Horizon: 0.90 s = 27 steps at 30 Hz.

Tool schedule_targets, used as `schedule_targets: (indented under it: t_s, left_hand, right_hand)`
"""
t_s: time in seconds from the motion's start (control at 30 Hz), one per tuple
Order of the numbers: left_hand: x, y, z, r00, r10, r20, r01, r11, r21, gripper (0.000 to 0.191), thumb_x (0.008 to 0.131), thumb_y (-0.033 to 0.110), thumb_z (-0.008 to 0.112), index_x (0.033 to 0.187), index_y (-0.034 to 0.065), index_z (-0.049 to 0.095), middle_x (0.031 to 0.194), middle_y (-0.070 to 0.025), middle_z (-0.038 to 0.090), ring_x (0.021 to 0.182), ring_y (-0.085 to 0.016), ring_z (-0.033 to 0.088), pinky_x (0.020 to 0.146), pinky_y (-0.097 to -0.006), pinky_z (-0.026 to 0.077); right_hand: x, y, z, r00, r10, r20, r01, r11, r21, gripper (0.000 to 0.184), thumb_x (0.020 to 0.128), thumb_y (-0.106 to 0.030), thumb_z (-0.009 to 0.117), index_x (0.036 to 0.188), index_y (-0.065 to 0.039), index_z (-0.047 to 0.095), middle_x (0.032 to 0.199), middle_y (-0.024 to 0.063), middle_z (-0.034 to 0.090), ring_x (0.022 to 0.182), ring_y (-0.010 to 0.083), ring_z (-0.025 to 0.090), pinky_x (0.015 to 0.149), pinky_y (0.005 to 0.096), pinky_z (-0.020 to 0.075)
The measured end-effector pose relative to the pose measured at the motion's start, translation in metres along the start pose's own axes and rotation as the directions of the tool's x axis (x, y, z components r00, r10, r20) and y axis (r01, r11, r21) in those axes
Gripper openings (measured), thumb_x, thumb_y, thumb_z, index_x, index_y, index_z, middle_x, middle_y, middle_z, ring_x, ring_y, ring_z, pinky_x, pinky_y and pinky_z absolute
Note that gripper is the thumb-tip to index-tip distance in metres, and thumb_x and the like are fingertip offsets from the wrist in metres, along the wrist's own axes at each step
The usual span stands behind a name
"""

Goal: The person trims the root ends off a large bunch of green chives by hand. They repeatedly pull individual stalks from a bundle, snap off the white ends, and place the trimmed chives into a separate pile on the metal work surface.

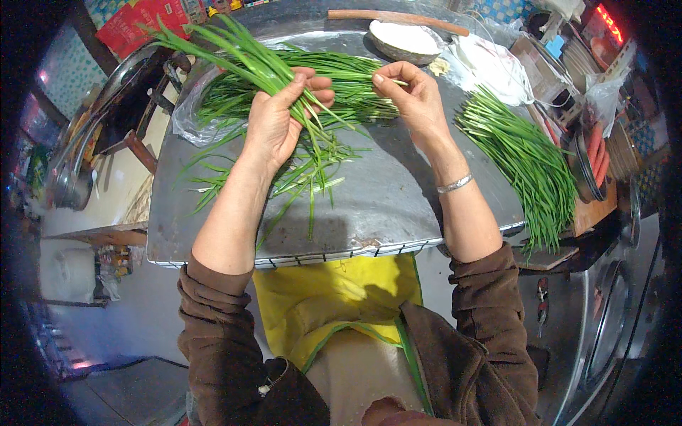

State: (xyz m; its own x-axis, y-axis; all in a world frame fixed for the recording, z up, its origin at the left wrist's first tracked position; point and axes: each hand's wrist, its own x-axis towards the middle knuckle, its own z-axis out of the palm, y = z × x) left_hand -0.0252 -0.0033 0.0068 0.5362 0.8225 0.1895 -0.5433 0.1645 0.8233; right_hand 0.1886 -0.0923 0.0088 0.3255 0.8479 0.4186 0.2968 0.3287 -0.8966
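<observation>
My left hand (282, 114) is closed around a bunch of green garlic chives (250, 58), whose leaves point to the upper left. My right hand (407, 90), with a silver bracelet on its wrist, pinches the pale end of a chive stalk (394, 82) between thumb and forefinger. Behind and between the hands, a large pile of chives (346, 74) lies partly on a clear plastic bag (197, 120). Loose chive leaves (319, 160) are scattered under my left hand. To the right of my right hand, a second pile of chives (522, 165) lies at the table's right side.
The grey table (389, 186) holds a bowl of white powder (406, 42), a wooden rolling pin (397, 21) and a white cloth (490, 69) at its far side. Stacked plates (626, 149) stand at right. Metal cookware (74, 181) is at left.
</observation>
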Motion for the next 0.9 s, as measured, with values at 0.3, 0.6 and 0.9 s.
schedule_targets:
  t_s: [0.3,0.6,0.9]
  left_hand:
    - [-0.005,-0.004,0.012,0.999,0.037,-0.015,-0.035,0.992,0.120,0.022,0.095,0.015,0.068,0.108,-0.0004,0.058,0.111,-0.0177,0.068,0.097,-0.026,0.071,0.078,-0.0335,0.061]
    - [0.003,0.004,0.000,0.960,0.234,-0.154,-0.223,0.971,0.085,0.023,0.089,0.000,0.070,0.101,0.0058,0.051,0.111,-0.0201,0.070,0.099,-0.029,0.071,0.070,-0.0310,0.062]
    - [0.009,0.015,-0.013,0.924,0.316,-0.216,-0.319,0.947,0.024,0.028,0.090,0.000,0.069,0.106,0.0066,0.047,0.106,-0.0185,0.071,0.097,-0.029,0.072,0.070,-0.0322,0.060]
  right_hand:
    - [-0.008,-0.009,0.019,0.999,-0.053,0.011,0.049,0.967,0.249,0.012,0.091,-0.011,0.073,0.098,-0.002,0.068,0.089,0.0036,0.070,0.082,0.0100,0.066,0.076,0.0260,0.0534]
    - [-0.014,-0.002,0.031,0.992,-0.058,0.116,0.024,0.961,0.277,0.013,0.093,-0.012,0.072,0.099,-0.003,0.066,0.088,0.0046,0.072,0.082,0.0104,0.067,0.075,0.0249,0.0524]
    - [-0.009,-0.011,-0.001,0.932,0.028,0.361,-0.067,0.993,0.096,0.014,0.088,-0.014,0.077,0.090,-0.004,0.069,0.079,0.0012,0.069,0.071,0.0065,0.062,0.065,0.0231,0.0505]
